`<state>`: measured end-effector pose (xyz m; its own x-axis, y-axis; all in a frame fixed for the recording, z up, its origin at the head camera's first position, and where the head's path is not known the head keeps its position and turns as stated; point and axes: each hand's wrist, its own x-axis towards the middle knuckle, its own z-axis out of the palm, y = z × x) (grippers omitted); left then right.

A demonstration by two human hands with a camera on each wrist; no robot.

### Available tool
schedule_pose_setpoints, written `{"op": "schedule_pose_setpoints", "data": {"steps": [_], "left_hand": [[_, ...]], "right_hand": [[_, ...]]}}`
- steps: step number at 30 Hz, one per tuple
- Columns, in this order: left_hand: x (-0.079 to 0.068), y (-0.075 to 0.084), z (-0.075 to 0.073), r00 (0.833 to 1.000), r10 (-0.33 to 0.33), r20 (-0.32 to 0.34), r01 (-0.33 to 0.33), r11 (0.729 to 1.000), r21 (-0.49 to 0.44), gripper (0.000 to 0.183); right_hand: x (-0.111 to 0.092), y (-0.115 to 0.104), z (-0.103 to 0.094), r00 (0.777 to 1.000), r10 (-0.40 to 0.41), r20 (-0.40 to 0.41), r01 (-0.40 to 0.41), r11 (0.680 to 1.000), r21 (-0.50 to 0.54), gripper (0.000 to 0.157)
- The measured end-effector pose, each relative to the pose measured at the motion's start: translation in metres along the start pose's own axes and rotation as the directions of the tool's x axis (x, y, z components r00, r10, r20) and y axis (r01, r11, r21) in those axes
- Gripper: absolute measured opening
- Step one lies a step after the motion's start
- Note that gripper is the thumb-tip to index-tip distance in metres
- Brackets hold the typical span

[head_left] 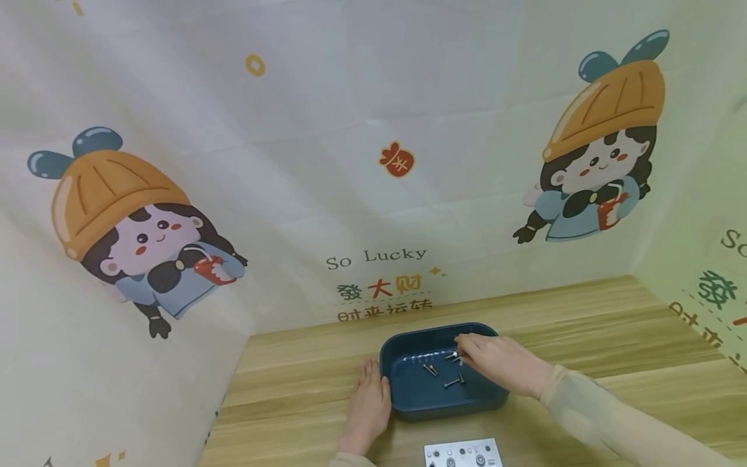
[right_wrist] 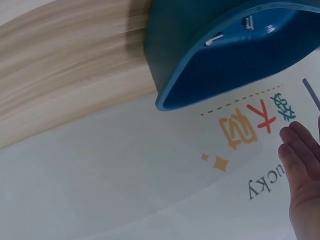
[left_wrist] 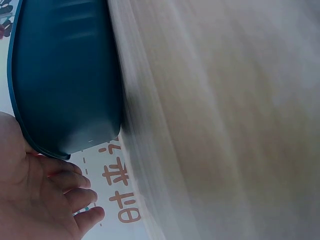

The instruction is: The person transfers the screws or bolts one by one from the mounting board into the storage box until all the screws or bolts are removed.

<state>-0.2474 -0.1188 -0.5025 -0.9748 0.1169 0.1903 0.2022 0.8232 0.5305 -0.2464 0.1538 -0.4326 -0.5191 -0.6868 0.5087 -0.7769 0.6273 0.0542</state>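
Observation:
A dark blue rectangular tray stands on the wooden table with several small metal screws lying on its floor. My left hand rests against the tray's left side, fingers extended; in the left wrist view that hand touches the rim at a corner. Over the right part of the tray is my right hand, its fingertips drawn together. In the right wrist view, a thin grey metal screw sticks out from the fingers of that hand; its far end is cut off by the frame edge.
A light metal plate with several round fittings lies in front of the tray, cut off by the lower frame edge. Behind the wooden table hangs a printed cloth wall, with more cloth at both sides.

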Motion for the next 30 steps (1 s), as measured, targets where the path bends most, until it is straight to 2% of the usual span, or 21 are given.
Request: {"op": "schedule_pose_setpoints", "data": {"steps": [9, 14, 18, 26, 30], "left_hand": [[0.000, -0.001, -0.002, 1.000, -0.005, 0.010, 0.005, 1.000, 0.001, 0.049], [-0.001, -0.001, -0.003, 1.000, -0.005, 0.009, 0.005, 1.000, -0.001, 0.049], [-0.001, -0.001, -0.002, 1.000, -0.009, 0.012, 0.009, 1.000, -0.003, 0.049], [-0.001, 0.000, -0.001, 1.000, -0.004, 0.005, 0.004, 1.000, -0.006, 0.048], [-0.001, -0.001, 0.000, 1.000, -0.009, 0.004, 0.009, 1.000, -0.002, 0.048]], "right_hand": [[0.011, 0.012, 0.018, 0.999, -0.010, 0.031, 0.012, 0.999, -0.047, 0.020], [0.016, 0.021, 0.029, 0.989, 0.067, 0.133, -0.064, 0.998, -0.024, 0.019], [0.022, 0.025, 0.034, 0.975, 0.096, 0.202, -0.100, 0.995, 0.009, 0.017], [0.030, 0.028, 0.043, 0.974, 0.034, 0.223, -0.022, 0.998, -0.055, 0.017], [0.034, 0.027, 0.045, 0.966, 0.049, 0.252, -0.039, 0.998, -0.045, 0.014]]}}
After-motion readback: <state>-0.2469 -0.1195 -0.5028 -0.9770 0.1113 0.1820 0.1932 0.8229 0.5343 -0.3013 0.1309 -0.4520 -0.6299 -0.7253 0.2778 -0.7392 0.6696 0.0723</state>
